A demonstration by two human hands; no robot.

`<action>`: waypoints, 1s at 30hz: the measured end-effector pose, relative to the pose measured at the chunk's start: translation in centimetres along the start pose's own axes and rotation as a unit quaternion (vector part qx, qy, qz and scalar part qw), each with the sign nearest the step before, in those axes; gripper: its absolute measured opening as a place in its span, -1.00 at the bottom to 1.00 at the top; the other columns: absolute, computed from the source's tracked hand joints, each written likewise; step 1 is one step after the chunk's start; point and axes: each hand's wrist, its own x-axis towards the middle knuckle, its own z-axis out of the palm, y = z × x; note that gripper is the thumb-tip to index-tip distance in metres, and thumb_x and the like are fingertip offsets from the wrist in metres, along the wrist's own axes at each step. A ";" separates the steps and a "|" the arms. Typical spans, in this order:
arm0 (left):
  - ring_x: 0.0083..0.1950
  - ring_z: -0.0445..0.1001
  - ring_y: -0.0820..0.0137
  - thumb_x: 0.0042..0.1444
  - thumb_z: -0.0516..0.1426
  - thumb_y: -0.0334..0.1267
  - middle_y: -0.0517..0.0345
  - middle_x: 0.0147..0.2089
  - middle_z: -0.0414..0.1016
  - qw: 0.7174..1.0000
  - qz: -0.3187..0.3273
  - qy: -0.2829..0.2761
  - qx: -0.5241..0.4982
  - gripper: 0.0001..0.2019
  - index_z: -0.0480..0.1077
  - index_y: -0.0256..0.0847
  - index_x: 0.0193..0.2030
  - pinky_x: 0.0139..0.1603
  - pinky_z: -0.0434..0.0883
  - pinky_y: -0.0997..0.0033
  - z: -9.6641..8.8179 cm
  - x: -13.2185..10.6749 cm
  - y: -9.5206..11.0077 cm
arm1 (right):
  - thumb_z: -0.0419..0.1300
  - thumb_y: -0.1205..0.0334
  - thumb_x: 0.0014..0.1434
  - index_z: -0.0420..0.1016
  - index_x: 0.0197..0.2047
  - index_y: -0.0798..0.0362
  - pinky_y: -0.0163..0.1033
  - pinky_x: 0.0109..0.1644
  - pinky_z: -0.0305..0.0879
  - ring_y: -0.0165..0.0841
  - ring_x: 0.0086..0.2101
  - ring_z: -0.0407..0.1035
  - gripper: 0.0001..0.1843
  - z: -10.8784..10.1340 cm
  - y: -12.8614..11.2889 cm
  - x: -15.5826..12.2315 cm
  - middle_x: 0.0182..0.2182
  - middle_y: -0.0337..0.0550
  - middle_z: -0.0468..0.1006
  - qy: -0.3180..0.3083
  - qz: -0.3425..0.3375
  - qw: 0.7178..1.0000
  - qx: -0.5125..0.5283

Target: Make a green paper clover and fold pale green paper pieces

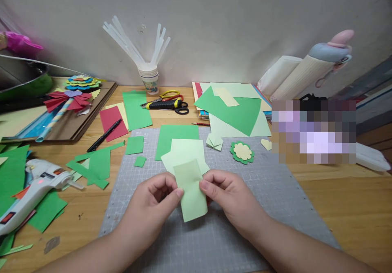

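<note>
A pale green rectangle of paper point(192, 193) is held up over the grey cutting mat point(245, 224). My left hand point(156, 201) pinches its left edge between thumb and fingers. On the opposite edge, my right hand point(231, 195) grips it the same way. Just beyond lie light green sheets point(188, 152) on top of a darker green sheet point(177, 132). A small folded light green paper point(214, 142) and a green paper flower with a cream centre point(242, 152) rest to the right. Small green squares point(134, 145) lie to the left.
At the left are a white glue gun point(45, 183), green paper scraps point(98, 165) and a black pen point(104, 135). Scissors point(167, 103) lie near a paper cup point(149, 81) holding white sticks. Coloured sheets point(235, 109) are stacked at the back, near a bottle point(318, 61).
</note>
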 end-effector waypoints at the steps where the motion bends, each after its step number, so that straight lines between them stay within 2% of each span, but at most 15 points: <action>1: -0.42 0.26 0.47 0.08 0.14 -0.15 0.28 -0.50 0.27 1.000 0.001 0.003 0.001 -0.78 0.28 -0.20 -0.49 -0.38 0.24 0.51 0.0 0.0 0.0 | 0.19 0.01 0.12 0.38 -0.50 0.11 -0.36 -0.42 0.17 -0.48 -0.53 0.23 -0.66 0.0 0.0 0.0 -0.59 -0.29 0.35 -0.004 -0.003 1.000 0.004; 5: -0.45 0.27 0.46 0.07 0.14 -0.18 0.27 -0.52 0.30 1.000 0.007 0.011 0.027 -0.79 0.29 -0.20 -0.51 -0.41 0.25 0.50 0.2 0.1 -0.1 | 0.20 0.03 0.13 0.39 -0.49 0.10 -0.36 -0.42 0.15 -0.48 -0.51 0.20 -0.68 0.0 0.3 0.1 -0.57 -0.30 0.34 0.025 -0.034 0.999 -0.014; 8: -0.40 0.34 0.41 0.05 0.13 -0.27 0.20 -0.46 0.41 0.996 0.042 -0.024 0.077 -0.87 0.35 -0.21 -0.48 -0.35 0.31 0.46 0.7 0.1 0.0 | 0.23 0.06 0.11 0.41 -0.47 0.09 -0.36 -0.42 0.16 -0.46 -0.49 0.22 -0.72 0.1 0.4 -0.1 -0.54 -0.27 0.37 0.060 -0.059 0.996 -0.026; 11: -0.31 0.40 0.36 0.04 0.12 -0.34 0.17 -0.39 0.47 0.987 0.085 -0.059 0.121 -0.93 0.40 -0.20 -0.43 -0.25 0.34 0.43 0.9 0.0 0.1 | 0.20 0.09 0.14 0.42 -0.45 0.08 -0.34 -0.39 0.19 -0.42 -0.45 0.27 -0.75 0.1 0.4 -0.6 -0.50 -0.22 0.43 0.063 -0.097 0.992 -0.057; 14: -0.36 0.39 0.38 0.01 0.16 -0.30 0.19 -0.39 0.44 0.987 0.088 -0.046 0.129 -0.96 0.41 -0.18 -0.37 -0.34 0.34 0.46 0.7 -0.2 0.1 | 0.16 0.16 0.18 0.42 -0.46 0.07 -0.31 -0.36 0.23 -0.40 -0.43 0.32 -0.78 0.1 0.3 -1.0 -0.48 -0.20 0.47 0.052 -0.154 0.980 -0.116; 16: -0.31 0.42 0.35 -0.04 0.21 -0.26 0.16 -0.30 0.45 0.989 0.090 -0.025 0.114 -0.83 0.41 -0.15 -0.26 -0.34 0.36 0.45 0.6 -0.3 0.1 | 0.14 0.21 0.19 0.42 -0.46 0.06 -0.30 -0.34 0.23 -0.40 -0.43 0.34 -0.79 0.1 0.2 -1.2 -0.48 -0.20 0.49 0.045 -0.195 0.963 -0.179; 18: -0.19 0.45 0.30 -0.09 0.26 -0.27 0.11 -0.19 0.46 0.987 0.120 -0.002 0.107 -0.72 0.40 -0.13 -0.18 -0.24 0.40 0.41 0.5 -0.3 0.1 | 0.13 0.26 0.20 0.43 -0.45 0.05 -0.28 -0.30 0.24 -0.39 -0.41 0.36 -0.81 0.2 0.2 -1.2 -0.47 -0.20 0.51 0.026 -0.241 0.937 -0.253; 19: -0.14 0.45 0.28 -0.09 0.26 -0.29 0.10 -0.17 0.46 0.983 0.141 0.005 0.116 -0.73 0.40 -0.13 -0.18 -0.18 0.40 0.39 0.4 -0.3 0.1 | 0.11 0.28 0.21 0.43 -0.43 0.05 -0.27 -0.28 0.24 -0.39 -0.40 0.37 -0.82 0.1 0.3 -1.2 -0.46 -0.20 0.51 0.010 -0.265 0.922 -0.284; 21: -0.15 0.45 0.30 -0.04 0.24 -0.31 0.10 -0.23 0.47 0.972 0.179 0.001 0.152 -0.83 0.43 -0.14 -0.26 -0.15 0.39 0.37 0.4 -0.2 0.1 | 0.09 0.31 0.23 0.43 -0.39 0.04 -0.25 -0.24 0.24 -0.38 -0.38 0.36 -0.82 0.1 0.4 -1.2 -0.46 -0.19 0.52 -0.022 -0.303 0.896 -0.323; 24: -0.25 0.45 0.35 0.03 0.20 -0.33 0.14 -0.34 0.48 0.960 0.201 0.000 0.193 -0.98 0.46 -0.15 -0.37 -0.19 0.37 0.36 0.3 0.0 0.0 | 0.05 0.32 0.26 0.42 -0.33 0.05 -0.24 -0.22 0.24 -0.37 -0.35 0.35 -0.85 0.1 0.5 -1.1 -0.42 -0.17 0.52 -0.039 -0.329 0.875 -0.352; 27: -0.31 0.45 0.37 0.04 0.18 -0.36 0.17 -0.41 0.48 0.953 0.220 0.020 0.205 -0.94 0.46 -0.16 -0.42 -0.22 0.35 0.35 0.1 0.0 0.0 | 0.03 0.36 0.24 0.38 -0.28 0.05 -0.22 -0.20 0.25 -0.37 -0.33 0.34 -0.88 0.1 0.3 -1.1 -0.39 -0.15 0.51 -0.036 -0.344 0.858 -0.381; 30: -0.35 0.45 0.38 0.04 0.17 -0.39 0.17 -0.45 0.49 0.941 0.259 0.016 0.216 -0.91 0.45 -0.15 -0.44 -0.23 0.34 0.33 0.2 -0.3 0.4 | 0.03 0.40 0.21 0.34 -0.28 0.04 -0.16 -0.05 0.24 -0.37 -0.31 0.35 -0.88 0.0 -0.1 -1.2 -0.37 -0.17 0.52 -0.039 -0.374 0.826 -0.420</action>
